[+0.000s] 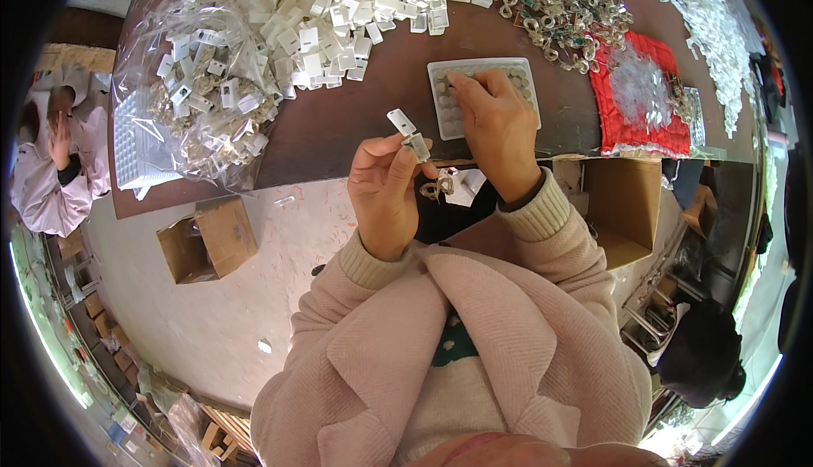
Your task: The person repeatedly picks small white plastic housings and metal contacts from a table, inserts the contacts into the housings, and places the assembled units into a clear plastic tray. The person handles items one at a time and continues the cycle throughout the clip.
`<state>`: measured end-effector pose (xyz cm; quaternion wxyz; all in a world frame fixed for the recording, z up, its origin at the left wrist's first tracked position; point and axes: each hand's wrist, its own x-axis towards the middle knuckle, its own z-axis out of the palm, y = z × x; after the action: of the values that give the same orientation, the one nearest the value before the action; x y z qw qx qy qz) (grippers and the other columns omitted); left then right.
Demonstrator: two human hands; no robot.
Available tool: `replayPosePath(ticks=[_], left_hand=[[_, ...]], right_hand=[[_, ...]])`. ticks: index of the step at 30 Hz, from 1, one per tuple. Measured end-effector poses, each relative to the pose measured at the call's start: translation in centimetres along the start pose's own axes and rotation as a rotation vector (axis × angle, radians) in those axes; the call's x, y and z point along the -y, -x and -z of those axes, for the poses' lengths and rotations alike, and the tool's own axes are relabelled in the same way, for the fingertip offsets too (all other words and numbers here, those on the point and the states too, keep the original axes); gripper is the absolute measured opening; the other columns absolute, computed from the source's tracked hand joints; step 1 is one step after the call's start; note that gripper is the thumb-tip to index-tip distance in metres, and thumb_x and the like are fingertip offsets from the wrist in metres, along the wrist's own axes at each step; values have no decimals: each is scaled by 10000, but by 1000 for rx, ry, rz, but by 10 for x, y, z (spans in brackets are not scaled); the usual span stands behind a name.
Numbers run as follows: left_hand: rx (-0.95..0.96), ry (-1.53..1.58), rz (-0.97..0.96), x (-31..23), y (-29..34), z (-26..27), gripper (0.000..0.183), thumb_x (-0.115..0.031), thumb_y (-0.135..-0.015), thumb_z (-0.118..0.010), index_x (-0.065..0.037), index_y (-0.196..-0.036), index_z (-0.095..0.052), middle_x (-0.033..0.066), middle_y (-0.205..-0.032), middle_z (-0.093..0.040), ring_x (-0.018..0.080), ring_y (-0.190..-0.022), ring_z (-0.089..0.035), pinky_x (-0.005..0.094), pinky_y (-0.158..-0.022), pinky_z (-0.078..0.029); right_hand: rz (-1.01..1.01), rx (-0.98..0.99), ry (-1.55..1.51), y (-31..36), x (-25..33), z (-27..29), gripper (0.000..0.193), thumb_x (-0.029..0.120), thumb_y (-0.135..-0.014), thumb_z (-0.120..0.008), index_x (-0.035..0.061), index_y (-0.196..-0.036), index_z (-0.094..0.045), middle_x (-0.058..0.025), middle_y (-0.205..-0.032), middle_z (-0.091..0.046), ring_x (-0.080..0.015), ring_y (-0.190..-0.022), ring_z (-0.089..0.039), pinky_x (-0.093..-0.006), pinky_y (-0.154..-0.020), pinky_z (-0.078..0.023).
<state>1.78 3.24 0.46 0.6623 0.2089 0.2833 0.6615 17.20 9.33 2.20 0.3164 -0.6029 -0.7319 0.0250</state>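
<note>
Between the thumb and fingers of my left hand [385, 183] is a small, hinged-looking translucent plastic case [415, 143], its white flap [400, 121] tilted up. A metallic ring-like piece [437, 187] hangs just below those fingers; how it joins the case is unclear. My right hand [500, 120] reaches over a white tray [450, 132] of small round greyish discs [446, 101]. Its thumb and forefinger are pinched together at the tray's upper left, and whatever they grip is too small to make out.
A pile of white plastic cases [313, 44] covers the table's far side, beside a clear bag [199, 94] of similar parts. Metal rings [559, 10] lie heaped at far right, near a red cloth [622, 128]. Cardboard boxes [229, 234] stand below; another person [63, 154] sits left.
</note>
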Motion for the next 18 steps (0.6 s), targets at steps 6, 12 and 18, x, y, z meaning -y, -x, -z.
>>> replayPosePath(ticks=[6, 12, 18], left_hand=[[-1, 62, 69, -6, -2, 4, 135, -17, -982, -595, -28, -1116, -596, 144, -1050, -692, 201, -901, -666, 346, -750, -574], [44, 110, 83, -8, -3, 4, 137, -18, -985, -590, -26, -1121, -605, 152, -1083, -695, 228, -926, -690, 372, -777, -593], [86, -19, -42, -7, 6, -6, 151, -59, -989, -599, -32, -1137, -615, 133, -1041, -703, 224, -835, -687, 358, -782, -578]], right_hand=[[-20, 1, 7, -1, 5, -1, 115, 46, -838, -644, 92, -941, -663, -86, -895, -620, -314, -815, -643, -419, -663, -517], [32, 23, -469, 4, 22, 28, 111, 7, -865, -653, 56, -964, -657, -123, -909, -625, -342, -834, -634, -397, -713, -524], [175, 134, -454, 20, 42, 51, 225, -3, -788, -685, 39, -1009, -667, -120, -959, -614, -277, -816, -646, -332, -699, -536]])
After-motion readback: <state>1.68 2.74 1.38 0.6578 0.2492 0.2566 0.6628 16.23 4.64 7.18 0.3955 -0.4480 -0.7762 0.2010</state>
